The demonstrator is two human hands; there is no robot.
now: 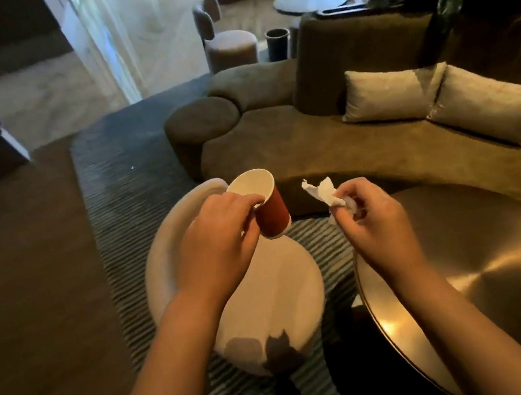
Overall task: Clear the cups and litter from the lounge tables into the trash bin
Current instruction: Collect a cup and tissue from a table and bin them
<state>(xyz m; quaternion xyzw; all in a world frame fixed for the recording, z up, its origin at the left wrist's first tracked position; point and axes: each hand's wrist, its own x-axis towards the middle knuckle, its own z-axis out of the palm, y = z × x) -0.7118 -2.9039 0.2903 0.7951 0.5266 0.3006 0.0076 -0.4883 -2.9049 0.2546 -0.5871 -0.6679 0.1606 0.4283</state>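
head view: our left hand point(216, 240) grips the cup point(265, 205), our right hand point(372, 216) pinches the napkin point(322, 191); next, we judge, carry both to the bin point(277, 41).

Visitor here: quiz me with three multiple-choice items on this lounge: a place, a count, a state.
1. Where is the dark cylindrical trash bin? A on a table B beyond the olive sofa C on the sofa
2. How many pale cushions lie on the sofa? A one B two C four
3. The red paper cup is: A held tilted B standing upright C crushed flat
Key: 1B, beside a round pale stool; 2B, two side by side; 3A, the left hand grips it slanted.
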